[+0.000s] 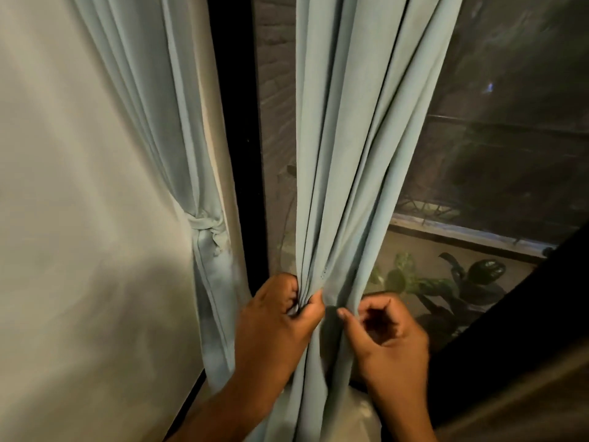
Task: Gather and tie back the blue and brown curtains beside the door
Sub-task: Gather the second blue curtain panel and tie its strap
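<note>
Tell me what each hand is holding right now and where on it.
The left hand grips the gathered folds of the blue curtain at its left edge, low down. The right hand pinches the same curtain's right-side folds at about the same height.

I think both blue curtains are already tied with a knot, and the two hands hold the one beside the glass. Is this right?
Not quite. In the head view only the left blue curtain is knotted. The blue curtain beside the glass hangs loose, merely bunched; the left hand and right hand do hold it.
</note>
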